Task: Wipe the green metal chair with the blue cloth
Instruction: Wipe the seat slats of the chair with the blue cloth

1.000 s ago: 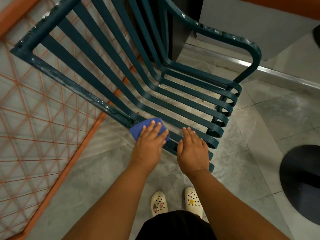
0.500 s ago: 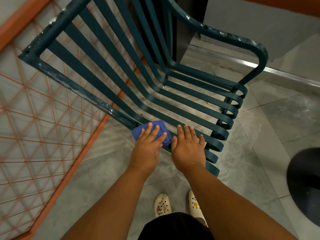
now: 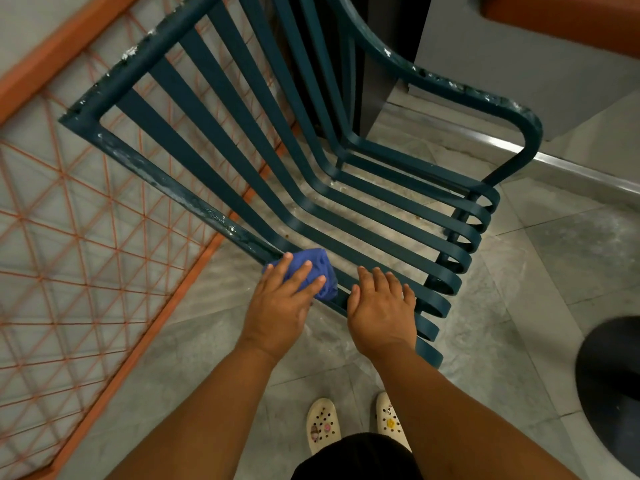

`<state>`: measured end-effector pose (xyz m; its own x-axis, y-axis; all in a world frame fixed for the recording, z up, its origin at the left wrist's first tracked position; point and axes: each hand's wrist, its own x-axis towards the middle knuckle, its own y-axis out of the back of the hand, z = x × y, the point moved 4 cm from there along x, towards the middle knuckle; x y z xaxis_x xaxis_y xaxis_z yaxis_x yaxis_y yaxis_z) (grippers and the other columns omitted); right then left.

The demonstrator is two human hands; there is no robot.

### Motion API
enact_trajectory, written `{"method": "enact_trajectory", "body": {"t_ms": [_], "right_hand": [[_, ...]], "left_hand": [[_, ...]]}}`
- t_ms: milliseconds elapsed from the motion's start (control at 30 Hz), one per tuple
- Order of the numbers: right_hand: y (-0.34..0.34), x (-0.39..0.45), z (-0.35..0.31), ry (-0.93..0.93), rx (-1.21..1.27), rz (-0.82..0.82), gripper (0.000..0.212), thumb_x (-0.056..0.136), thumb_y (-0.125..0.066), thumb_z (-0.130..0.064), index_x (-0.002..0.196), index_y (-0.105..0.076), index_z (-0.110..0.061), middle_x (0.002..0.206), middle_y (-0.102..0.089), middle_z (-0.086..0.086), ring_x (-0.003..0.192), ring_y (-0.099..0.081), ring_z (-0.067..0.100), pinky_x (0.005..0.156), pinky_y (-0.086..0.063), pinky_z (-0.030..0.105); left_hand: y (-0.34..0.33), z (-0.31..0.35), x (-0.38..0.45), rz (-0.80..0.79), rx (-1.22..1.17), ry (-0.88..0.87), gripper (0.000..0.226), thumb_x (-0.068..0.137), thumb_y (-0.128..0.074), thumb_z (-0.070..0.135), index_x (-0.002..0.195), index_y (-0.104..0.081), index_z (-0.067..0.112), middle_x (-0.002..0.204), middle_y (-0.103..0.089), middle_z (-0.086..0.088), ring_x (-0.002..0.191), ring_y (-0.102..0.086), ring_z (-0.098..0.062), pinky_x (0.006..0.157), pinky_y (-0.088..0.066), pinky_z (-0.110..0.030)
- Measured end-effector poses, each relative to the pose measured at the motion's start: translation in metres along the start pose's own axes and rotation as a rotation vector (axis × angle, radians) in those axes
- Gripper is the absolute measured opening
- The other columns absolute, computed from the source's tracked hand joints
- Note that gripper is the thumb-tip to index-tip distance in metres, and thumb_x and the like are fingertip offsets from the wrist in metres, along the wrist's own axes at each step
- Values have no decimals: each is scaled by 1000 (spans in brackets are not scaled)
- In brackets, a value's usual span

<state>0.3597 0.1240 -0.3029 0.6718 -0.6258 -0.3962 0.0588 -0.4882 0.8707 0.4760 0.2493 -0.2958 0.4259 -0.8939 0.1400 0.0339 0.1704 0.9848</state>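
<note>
The green metal chair [image 3: 363, 209] fills the upper middle of the head view, its flat slats curving from the back down into the seat and ending in rolled loops on the right. My left hand [image 3: 280, 303] presses the bunched blue cloth [image 3: 320, 271] onto the nearest slats, where the chipped side rail meets the seat. My right hand [image 3: 381, 306] lies flat, fingers spread, on the same near slats just right of the cloth, holding nothing.
An orange-framed wire mesh panel [image 3: 69, 258] stands close on the left, behind the chair. A grey wall and a metal floor strip [image 3: 571, 171] run at the upper right. A dark round object [image 3: 613, 386] sits on the tiled floor at right. My white clogs [image 3: 322, 424] stand below.
Both hands have stayed on the near slats; the left hand and cloth have shifted slightly along the rail. The right hand's fingers have spread. The camera view has drifted a little.
</note>
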Motion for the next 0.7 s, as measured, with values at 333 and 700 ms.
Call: {"method": "enact_trajectory", "body": {"t_ms": [333, 700], "right_hand": [[1, 0, 0, -9, 16, -20, 55, 99, -7, -44, 151, -14, -26, 158, -18, 3, 147, -9, 24, 119, -7, 46], [-1, 2, -1, -8, 19, -33, 56, 99, -6, -46, 151, -13, -27, 159, -16, 2, 147, -8, 23, 119, -6, 46]], "left_hand": [[5, -4, 1, -39, 59, -44, 58, 72, -79, 17, 127, -61, 18, 133, -58, -6, 131, -44, -37, 104, -40, -54], [5, -9, 3, -47, 72, 83, 57, 73, -79, 19, 126, -61, 14, 133, -58, -8, 132, -43, -38, 94, -49, -50]]}}
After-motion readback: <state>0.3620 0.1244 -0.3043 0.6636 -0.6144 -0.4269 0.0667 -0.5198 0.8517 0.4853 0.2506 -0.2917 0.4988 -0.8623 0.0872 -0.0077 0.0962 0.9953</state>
